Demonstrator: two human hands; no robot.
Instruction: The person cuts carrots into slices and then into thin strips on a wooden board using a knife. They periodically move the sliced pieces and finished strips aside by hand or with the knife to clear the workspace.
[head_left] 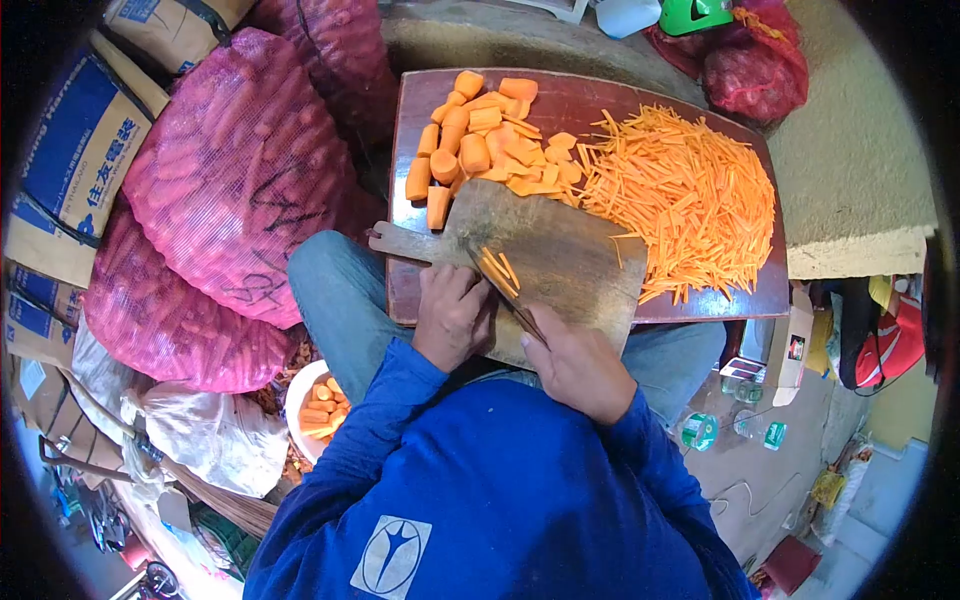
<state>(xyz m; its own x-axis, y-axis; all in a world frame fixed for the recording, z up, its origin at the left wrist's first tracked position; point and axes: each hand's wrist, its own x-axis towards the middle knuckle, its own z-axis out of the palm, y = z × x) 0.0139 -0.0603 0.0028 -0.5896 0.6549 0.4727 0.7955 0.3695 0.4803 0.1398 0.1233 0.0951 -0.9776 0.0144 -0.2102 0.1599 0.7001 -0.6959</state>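
My right hand [580, 368] is wrapped round the handle of a knife [515, 310], whose blade points up and left over a wooden cutting board [570, 250]. A few carrot sticks [500, 270] lie beside the blade. Curled at the board's lower left edge, my left hand [455, 315] has its fingers closed near the knife; what they hold, if anything, is hidden. Beyond the board, peeled carrot chunks [473, 153] and slices [525, 155] lie on the dark red table [715, 308]. A large heap of carrot strips [690, 200] spreads to the right.
Pink mesh sacks [235, 170] and cardboard boxes [60, 170] stand at the left. A white bucket of carrots [293, 400] is beside my left leg. Plastic bottles [700, 431] lie on the floor at the right, and a red mesh bag [755, 75] rests at the upper right.
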